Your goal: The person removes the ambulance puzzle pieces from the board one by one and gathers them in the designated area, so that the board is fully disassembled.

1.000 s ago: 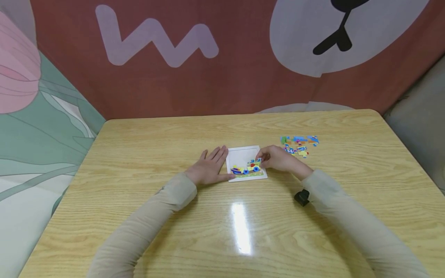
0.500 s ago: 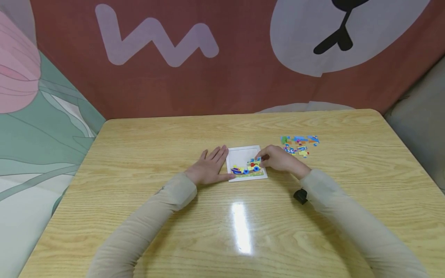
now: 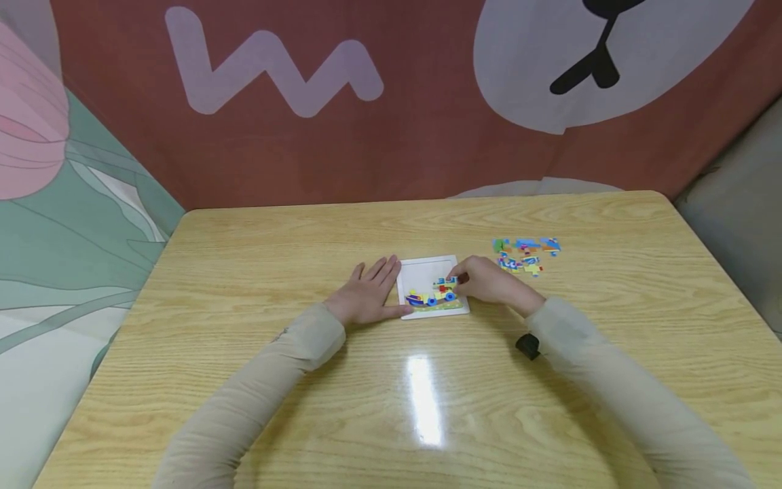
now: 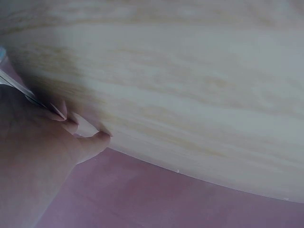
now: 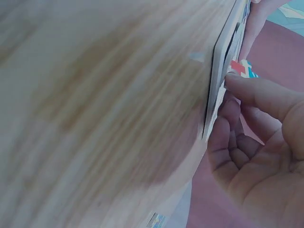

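Far left of the puzzle frame (image 3: 421, 275), a flower mural (image 3: 36, 204) is cut off by the view's edge. Nearer it, the left sleeve (image 3: 269, 380) runs out of view below and bears a small dark mark too tiny to read. Touching the frame's left edge, the left hand (image 3: 366, 297) lies flat, its grip wide, fingers spread; the left wrist view crops it. Fitted pieces (image 3: 432, 297) show a yellow vehicle along the frame's lower part. At its right side the right hand (image 3: 485, 278) has a narrow grip, thumb and finger pinching a puzzle piece (image 3: 449, 279) that they mostly hide. Right of the frame, on the counter (image 3: 244, 258), a black block (image 3: 528, 346) is partly behind the right cuff (image 3: 562, 326); beyond the hand, loose pieces (image 3: 527, 246) lie in two rows.
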Demonstrator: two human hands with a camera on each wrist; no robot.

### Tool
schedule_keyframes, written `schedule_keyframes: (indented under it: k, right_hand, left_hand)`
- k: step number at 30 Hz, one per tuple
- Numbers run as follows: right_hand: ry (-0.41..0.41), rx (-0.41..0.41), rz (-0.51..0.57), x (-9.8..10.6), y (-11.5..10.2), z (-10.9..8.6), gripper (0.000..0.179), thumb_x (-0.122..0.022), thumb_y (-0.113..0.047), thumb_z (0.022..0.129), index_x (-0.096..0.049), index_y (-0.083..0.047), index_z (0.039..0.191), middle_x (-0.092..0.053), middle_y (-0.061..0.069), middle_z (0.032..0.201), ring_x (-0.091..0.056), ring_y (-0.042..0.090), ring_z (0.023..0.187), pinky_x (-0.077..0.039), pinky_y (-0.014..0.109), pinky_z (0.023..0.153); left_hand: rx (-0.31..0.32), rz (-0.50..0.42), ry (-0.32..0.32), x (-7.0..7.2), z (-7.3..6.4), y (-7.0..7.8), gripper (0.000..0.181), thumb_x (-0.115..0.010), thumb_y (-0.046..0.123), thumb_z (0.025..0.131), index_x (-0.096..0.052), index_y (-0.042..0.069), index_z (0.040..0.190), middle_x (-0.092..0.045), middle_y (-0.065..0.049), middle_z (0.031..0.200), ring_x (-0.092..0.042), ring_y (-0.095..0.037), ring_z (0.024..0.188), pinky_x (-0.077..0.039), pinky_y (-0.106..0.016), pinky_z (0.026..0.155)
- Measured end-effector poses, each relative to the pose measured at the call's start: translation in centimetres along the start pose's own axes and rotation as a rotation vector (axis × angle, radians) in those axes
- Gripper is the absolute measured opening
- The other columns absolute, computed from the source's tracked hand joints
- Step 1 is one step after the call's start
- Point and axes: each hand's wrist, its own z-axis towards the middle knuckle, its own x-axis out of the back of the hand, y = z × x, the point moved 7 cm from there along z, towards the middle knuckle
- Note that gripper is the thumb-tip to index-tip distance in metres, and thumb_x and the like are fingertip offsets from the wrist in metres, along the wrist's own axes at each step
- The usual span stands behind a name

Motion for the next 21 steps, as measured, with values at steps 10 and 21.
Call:
schedule_keyframes:
  k: [10, 21]
  right_hand:
    - [0.027, -0.021, 0.161, 0.6, 1.4, 0.0, 0.023, -0.068, -0.008, 0.087, -0.062, 0.003, 0.107, -0.064, 0.010, 0.090, -0.054, 0.016, 0.081, -0.045, 0.026, 0.072]
    - [0.110, -0.020, 0.205, 3.7, 2.6, -2.1, 0.019, -0.061, -0.012, 0.092, -0.063, -0.001, 0.108, -0.064, 0.013, 0.098, -0.059, 0.019, 0.089, -0.050, 0.029, 0.074]
  left_hand:
    - [0.001, -0.017, -0.004, 0.0, -0.2, 0.1, 0.094, -0.028, 0.073, 0.091, 0.011, 0.014, 0.153, 0.012, -0.001, 0.162, 0.007, -0.019, 0.151, -0.001, -0.052, 0.121]
    - [0.001, -0.015, 0.000, 0.1, -0.2, 0.1, 0.094, -0.028, 0.073, 0.091, 0.010, 0.014, 0.153, 0.012, -0.001, 0.162, 0.007, -0.019, 0.151, -0.001, -0.051, 0.121]
